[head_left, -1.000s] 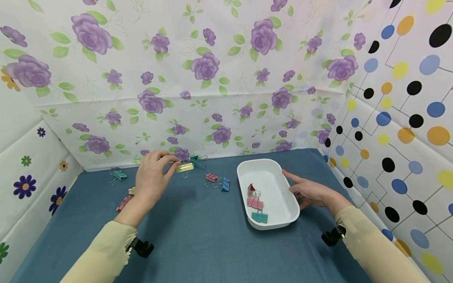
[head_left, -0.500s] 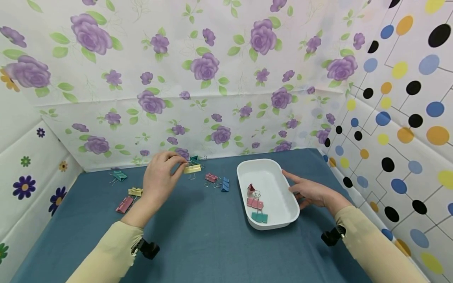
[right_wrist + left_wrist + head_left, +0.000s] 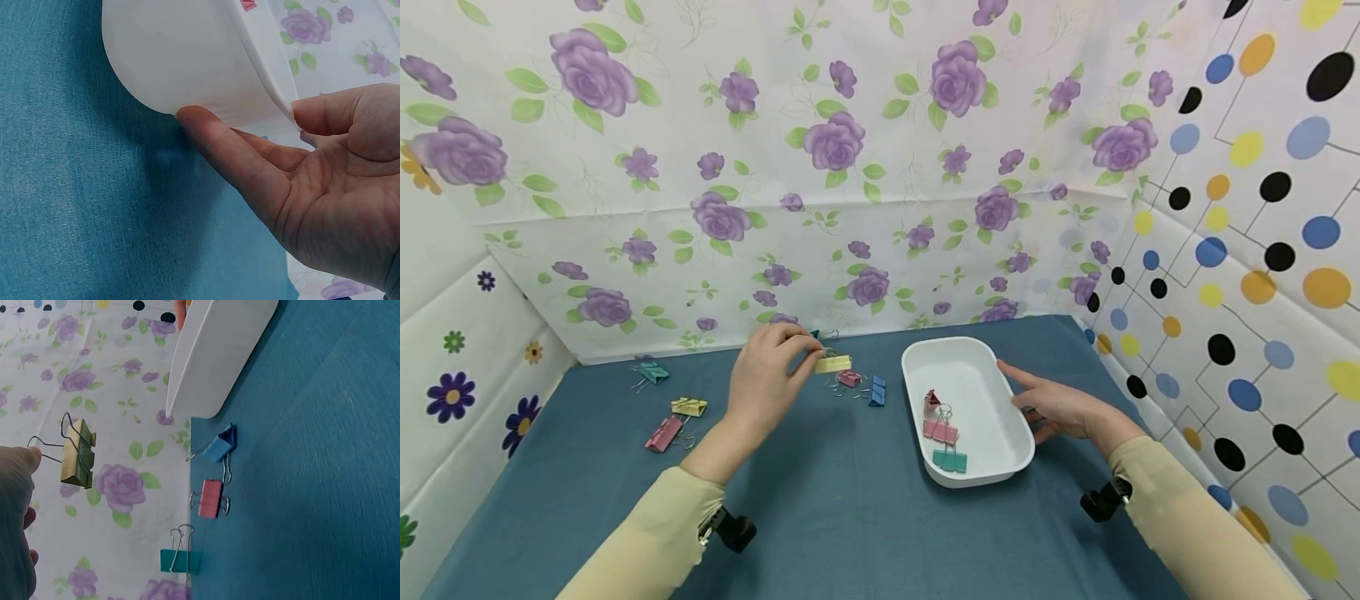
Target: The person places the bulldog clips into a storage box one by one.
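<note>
My left hand pinches a yellow binder clip by its wire handle, raised above the table. In the left wrist view this clip hangs apart from the others. A pink clip and a blue clip lie near it. Behind is a teal clip, partly covered by the hand in the head view. My right hand holds the right side of a white tray, fingers at rim and base. Inside lie a red clip, a pink clip and a teal clip.
At the left of the blue cloth lie a teal clip, a yellow clip and a pink clip. A flowered sheet rises behind, and a dotted sheet stands along the right.
My left hand has moved right with the yellow binder clip, over towards the pink clip. The yellow and pink clips at left have come into fuller view. Right hand and tray stay put.
</note>
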Demonstrator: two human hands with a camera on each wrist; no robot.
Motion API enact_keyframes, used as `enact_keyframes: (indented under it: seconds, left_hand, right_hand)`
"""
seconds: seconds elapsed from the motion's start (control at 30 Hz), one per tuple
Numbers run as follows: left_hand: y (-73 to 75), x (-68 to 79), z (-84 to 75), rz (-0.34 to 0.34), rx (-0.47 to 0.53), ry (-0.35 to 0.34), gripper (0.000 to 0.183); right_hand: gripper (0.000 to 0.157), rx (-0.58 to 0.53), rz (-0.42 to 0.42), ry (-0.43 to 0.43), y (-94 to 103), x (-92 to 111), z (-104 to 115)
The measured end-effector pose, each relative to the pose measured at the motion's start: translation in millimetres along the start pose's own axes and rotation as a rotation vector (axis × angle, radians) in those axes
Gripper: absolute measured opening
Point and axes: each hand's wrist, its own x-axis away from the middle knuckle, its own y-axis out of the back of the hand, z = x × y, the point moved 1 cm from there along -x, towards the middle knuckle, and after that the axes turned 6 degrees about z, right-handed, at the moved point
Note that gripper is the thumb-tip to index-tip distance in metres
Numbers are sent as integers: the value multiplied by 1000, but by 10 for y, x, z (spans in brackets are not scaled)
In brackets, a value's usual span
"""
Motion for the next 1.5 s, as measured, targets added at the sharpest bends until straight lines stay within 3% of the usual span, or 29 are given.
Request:
enact_keyframes:
  seconds: [0.73,1.5]
  left_hand:
    - [-217,-89,-302,27,7,-141,8]
    - [-479,-139,-629,78,45,-205,6]
  right_hand:
    - [73,0,0,-7,-5,3,11]
    - [73,-1,8,2,2,5,-6]
